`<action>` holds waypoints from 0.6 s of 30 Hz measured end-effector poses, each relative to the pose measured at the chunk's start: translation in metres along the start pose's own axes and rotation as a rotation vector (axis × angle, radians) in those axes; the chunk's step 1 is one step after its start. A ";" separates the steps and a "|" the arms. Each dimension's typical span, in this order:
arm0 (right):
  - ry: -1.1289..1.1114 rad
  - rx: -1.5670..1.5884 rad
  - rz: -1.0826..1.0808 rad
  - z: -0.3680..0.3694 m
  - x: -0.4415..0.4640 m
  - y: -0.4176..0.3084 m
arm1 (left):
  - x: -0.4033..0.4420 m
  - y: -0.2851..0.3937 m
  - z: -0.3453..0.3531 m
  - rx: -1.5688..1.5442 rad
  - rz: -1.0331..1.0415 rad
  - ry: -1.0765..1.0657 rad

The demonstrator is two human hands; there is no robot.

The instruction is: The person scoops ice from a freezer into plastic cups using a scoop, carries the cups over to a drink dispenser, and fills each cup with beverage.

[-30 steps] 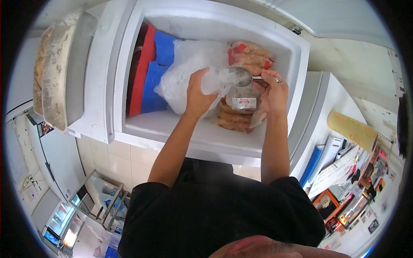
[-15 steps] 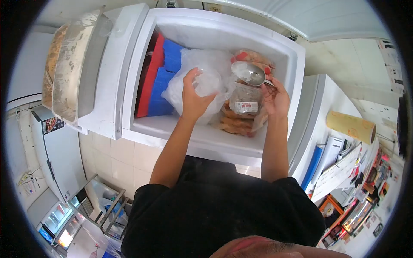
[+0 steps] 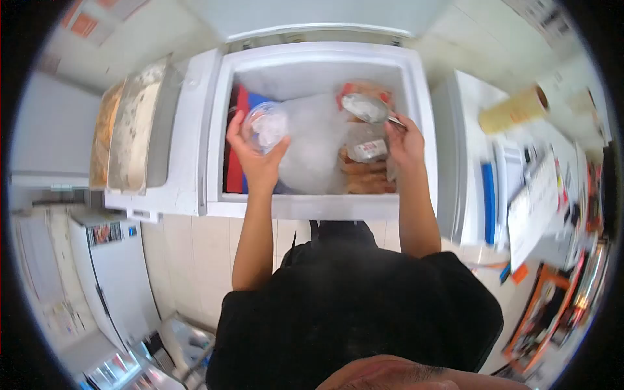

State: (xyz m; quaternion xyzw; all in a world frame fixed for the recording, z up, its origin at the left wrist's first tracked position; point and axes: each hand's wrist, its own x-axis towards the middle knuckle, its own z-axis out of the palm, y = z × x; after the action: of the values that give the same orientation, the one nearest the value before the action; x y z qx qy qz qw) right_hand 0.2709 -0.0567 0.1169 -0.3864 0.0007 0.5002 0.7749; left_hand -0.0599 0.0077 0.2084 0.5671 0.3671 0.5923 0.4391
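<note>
My left hand (image 3: 259,162) is wrapped round a clear plastic cup (image 3: 268,127) with white ice inside. The cup is over the left part of an open chest freezer (image 3: 318,207), above blue and red packaging (image 3: 236,175). My right hand (image 3: 407,144) grips the handle of a metal scoop (image 3: 378,114) filled with ice, held over the freezer's right side. Between the hands lies a bag of ice (image 3: 314,140), blurred by cold vapour. Beneath the scoop are a labelled clear package (image 3: 369,150) and several bagged brownish food packs (image 3: 367,179).
Left of the freezer opening, metal trays (image 3: 138,130) stand on its white top. At right, a white surface holds a yellowish roll (image 3: 513,112), a blue binder (image 3: 487,203) and papers (image 3: 534,201). A tall white cabinet (image 3: 112,279) stands at lower left.
My left hand has moved left with the cup, away from the ice bag. The scoop stays over the right side in my right hand. The camera view has turned, and vapour now hazes the bag.
</note>
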 end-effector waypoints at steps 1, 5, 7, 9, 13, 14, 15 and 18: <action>0.007 0.019 -0.010 -0.006 -0.016 -0.005 | -0.012 0.012 0.000 0.012 -0.007 -0.012; 0.031 0.111 -0.059 -0.035 -0.089 -0.024 | -0.060 0.044 0.001 0.005 0.017 -0.127; 0.074 0.130 -0.112 -0.059 -0.133 -0.035 | -0.083 0.057 0.010 0.031 0.038 -0.201; 0.138 0.106 -0.172 -0.087 -0.180 -0.048 | -0.100 0.061 0.027 0.040 0.064 -0.298; 0.349 0.161 -0.271 -0.139 -0.279 -0.082 | -0.138 0.076 0.102 -0.057 0.012 -0.486; 0.390 0.172 -0.302 -0.158 -0.302 -0.091 | -0.146 0.068 0.125 -0.105 0.030 -0.542; 0.428 0.182 -0.326 -0.177 -0.323 -0.099 | -0.153 0.069 0.151 -0.073 0.103 -0.594; 0.568 0.248 -0.438 -0.238 -0.376 -0.124 | -0.186 0.068 0.240 -0.057 0.173 -0.698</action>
State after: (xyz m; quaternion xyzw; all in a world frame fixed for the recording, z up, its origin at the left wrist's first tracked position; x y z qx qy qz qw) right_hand 0.2709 -0.5154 0.1697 -0.4040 0.1935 0.1917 0.8733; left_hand 0.1665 -0.2050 0.2284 0.7519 0.1290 0.4080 0.5016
